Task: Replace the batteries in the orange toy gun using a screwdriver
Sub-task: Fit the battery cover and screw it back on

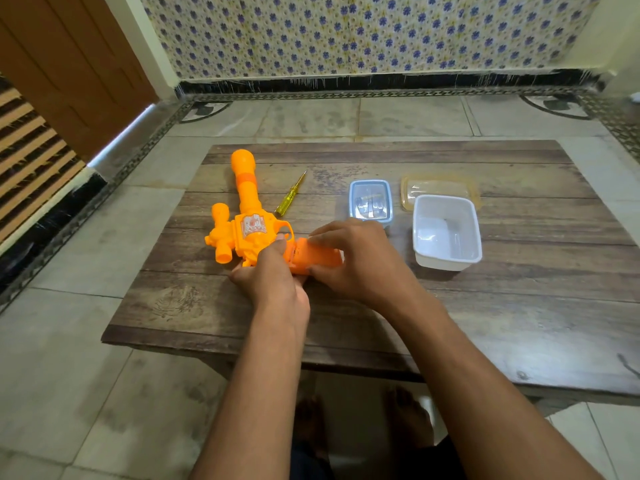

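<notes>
**Toy gun flat on counter, both hands at handle**

We note the orange toy gun (247,220), glossy moulded plastic with a bulbous muzzle and a silver sticker, lying on the wood-grain counter (485,306). Left hand (273,275) curls round the gun's body; right hand (360,258) pinches the ribbed handle. Beside the gun's barrel: a yellow translucent screwdriver (290,197). Farther right of the gun: a blue-rimmed box (370,202) and a white tub (446,233).

left hand (273,275): bare, no ring | right hand (360,258): bare | forearms: sleeveless | feet (408,417): bare | legs: dark garment
</notes>
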Demonstrator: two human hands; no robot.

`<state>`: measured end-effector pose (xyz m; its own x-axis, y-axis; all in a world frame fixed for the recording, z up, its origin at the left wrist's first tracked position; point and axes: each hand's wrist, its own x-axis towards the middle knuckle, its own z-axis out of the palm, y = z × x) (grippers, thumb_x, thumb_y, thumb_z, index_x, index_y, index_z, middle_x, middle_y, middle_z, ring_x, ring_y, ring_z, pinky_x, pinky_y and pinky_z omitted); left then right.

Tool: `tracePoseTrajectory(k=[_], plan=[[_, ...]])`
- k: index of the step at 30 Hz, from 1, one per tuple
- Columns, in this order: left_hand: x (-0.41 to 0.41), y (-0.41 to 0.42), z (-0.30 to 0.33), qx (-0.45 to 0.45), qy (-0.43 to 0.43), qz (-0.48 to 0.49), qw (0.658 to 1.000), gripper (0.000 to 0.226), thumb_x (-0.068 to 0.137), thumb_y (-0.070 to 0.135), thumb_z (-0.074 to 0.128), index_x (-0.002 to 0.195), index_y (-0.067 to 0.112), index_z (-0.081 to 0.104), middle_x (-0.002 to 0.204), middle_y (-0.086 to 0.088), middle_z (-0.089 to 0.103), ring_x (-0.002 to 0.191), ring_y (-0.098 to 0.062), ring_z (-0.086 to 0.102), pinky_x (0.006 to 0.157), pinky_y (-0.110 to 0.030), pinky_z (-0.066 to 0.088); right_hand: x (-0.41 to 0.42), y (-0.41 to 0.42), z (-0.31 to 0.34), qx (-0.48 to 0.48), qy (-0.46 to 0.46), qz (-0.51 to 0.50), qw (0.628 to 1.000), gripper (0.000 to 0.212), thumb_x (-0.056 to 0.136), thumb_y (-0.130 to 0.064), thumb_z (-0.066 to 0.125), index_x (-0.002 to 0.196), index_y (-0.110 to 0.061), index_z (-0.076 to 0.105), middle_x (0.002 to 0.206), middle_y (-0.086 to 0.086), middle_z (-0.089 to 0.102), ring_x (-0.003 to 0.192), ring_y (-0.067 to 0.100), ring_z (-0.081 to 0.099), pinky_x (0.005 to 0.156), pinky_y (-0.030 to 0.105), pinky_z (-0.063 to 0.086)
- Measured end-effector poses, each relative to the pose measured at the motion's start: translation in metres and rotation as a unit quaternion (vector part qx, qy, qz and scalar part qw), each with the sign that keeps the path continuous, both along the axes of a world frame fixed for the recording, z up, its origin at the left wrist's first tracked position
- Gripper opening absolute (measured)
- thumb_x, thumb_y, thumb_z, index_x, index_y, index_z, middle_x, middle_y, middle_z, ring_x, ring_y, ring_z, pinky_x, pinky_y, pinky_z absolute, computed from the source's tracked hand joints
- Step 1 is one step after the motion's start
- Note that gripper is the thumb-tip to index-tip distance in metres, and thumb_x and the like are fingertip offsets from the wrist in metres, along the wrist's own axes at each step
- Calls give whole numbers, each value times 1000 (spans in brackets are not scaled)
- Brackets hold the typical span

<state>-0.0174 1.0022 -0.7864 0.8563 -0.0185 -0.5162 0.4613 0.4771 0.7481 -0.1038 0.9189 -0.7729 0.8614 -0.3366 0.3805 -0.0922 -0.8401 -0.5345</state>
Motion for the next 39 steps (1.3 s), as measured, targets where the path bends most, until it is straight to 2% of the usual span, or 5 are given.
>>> tracePoseTrajectory(k=[5,11,19,24,39], plan=[[-1,6,4,-10,30,-12,999,23,93,2,66,103,20,56,113,-15,68,102,-34,70,79,-53,60,-5,0,7,31,-17,25,999,32,71,-25,91,97,-8,82,101,6,78,89,21,74,79,29,55],[-3,7,12,8,39,-14,999,27,92,-1,67,83,21,53,88,-7,64,77,-24,67,82,-51,60,-8,3,10,49,29,53,997,30,73,-29,88,98,-13,83,101,2,79,89,17,73,80,33,57],[-4,6,10,17,47,-21,999,22,93,2,70,96,18,54,108,-14,67,93,-30,70,78,-50,61,-3,3,10,-15,91,34,995,32,74,-35,81,96,-13,83,101,7,78,91,29,71,80,44,57],[-5,5,9,14,52,-17,998,34,96,7,69,117,16,43,101,-9,61,77,-20,65,46,-29,53,0,6,9,-6,120,28,992,47,70,-54,67,98,-20,82,102,2,76,94,26,68,84,45,56],[-4,5,10,-12,54,-28,998,31,98,7,67,122,16,51,124,-20,63,107,-37,67,58,-43,56,1,12,8,-54,156,7,986,27,100,-35,56,109,-19,76,124,-3,58,117,23,48,87,40,35]])
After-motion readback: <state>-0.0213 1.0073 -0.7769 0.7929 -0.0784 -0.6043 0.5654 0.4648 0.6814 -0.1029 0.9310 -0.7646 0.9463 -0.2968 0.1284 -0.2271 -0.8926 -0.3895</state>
